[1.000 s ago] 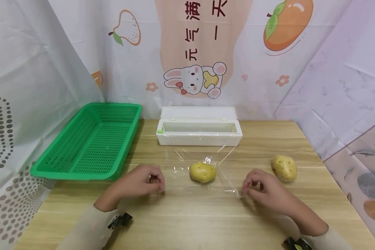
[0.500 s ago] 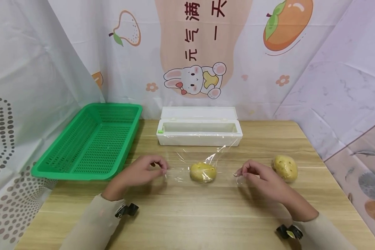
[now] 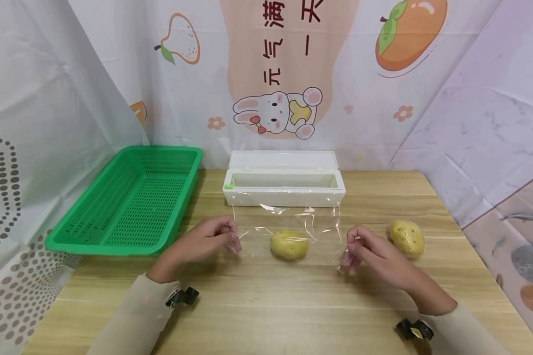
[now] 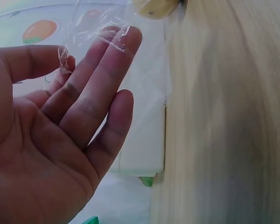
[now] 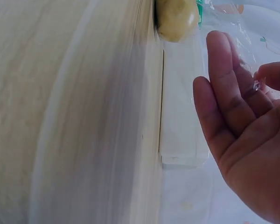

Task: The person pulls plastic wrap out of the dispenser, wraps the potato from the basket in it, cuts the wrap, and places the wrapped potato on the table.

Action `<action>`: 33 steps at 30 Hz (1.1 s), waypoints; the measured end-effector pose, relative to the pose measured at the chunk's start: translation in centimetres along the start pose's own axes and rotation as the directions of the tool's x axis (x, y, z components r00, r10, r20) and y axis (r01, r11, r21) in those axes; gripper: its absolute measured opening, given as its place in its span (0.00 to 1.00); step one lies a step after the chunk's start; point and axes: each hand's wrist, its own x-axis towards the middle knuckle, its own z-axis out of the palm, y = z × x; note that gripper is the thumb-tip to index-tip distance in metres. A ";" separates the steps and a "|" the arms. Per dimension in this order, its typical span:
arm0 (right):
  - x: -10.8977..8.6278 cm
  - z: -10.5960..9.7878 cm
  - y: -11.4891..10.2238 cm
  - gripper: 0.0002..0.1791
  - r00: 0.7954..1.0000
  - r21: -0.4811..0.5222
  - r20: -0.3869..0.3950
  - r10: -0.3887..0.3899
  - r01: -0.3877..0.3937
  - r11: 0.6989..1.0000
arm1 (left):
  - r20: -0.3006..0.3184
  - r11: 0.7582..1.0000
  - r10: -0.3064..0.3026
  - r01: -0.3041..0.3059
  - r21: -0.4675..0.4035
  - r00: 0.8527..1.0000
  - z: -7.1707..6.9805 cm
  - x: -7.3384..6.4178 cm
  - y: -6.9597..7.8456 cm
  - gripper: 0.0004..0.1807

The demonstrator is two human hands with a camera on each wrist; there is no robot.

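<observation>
A sheet of clear cling film (image 3: 273, 209) spans from the front of the white box (image 3: 284, 198) to both hands. At its near left corner, my left hand (image 3: 209, 241) pinches the film between thumb and forefinger, the other fingers extended in the left wrist view. My right hand (image 3: 377, 254) pinches the near right corner likewise; in the right wrist view, thumb and forefinger meet on the film (image 5: 257, 85). Between the hands a yellow potato (image 3: 288, 245) lies on the table, seen through or beside the film; whether film lies beneath it I cannot tell.
Beyond the right hand sits another potato (image 3: 406, 239), shiny as if wrapped in film. A green plastic basket (image 3: 171, 217) stands at the left, close to the left hand. The white box has its lid (image 3: 282, 160) raised. A printed curtain (image 3: 195, 98) hangs behind the wooden table (image 3: 271, 315).
Both hands have moved forward, away from the table's near edge, bringing the film's near edge toward the potato. The film creases differently. The potatoes, basket and box have stayed put.
</observation>
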 end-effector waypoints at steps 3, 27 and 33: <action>0.3 -0.3 0.4 0.06 0.999 -0.052 -0.039 0.029 -0.031 0.998 | -0.033 0.999 -0.036 0.036 0.000 0.999 0.2 0.1 0.3 0.04; 3.5 -0.2 2.8 0.13 0.958 0.197 -0.077 0.276 -0.257 0.946 | -0.211 0.974 -0.220 0.225 -0.001 0.952 0.5 2.7 -2.1 0.08; 3.9 0.0 2.9 0.07 0.940 -0.052 -0.168 0.298 -0.311 0.949 | -0.227 0.965 -0.250 0.261 0.022 0.941 0.5 3.3 -3.4 0.06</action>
